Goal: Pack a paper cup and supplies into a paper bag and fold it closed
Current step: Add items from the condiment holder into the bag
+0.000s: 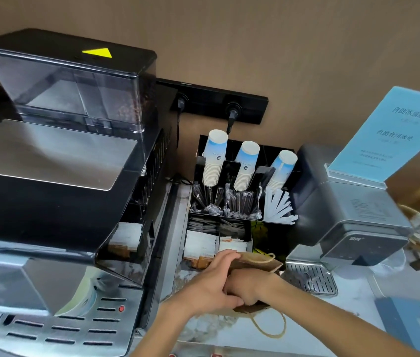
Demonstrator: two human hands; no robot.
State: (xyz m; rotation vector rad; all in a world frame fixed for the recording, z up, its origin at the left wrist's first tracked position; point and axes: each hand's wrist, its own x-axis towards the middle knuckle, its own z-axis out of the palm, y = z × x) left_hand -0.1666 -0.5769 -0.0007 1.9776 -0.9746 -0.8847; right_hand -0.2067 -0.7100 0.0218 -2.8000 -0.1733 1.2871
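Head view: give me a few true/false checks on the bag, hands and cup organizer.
1. Both hands are on the paper bag. True: left hand and right hand meet at it.
2. Three stacks of paper cups stand in the organizer. True.
3. The cups stand mouth up. False: they are upside down.
4. The bag lies on the drip tray. False: it sits left of the tray, in front of the organizer.
5. The blue sign is on the right. True.
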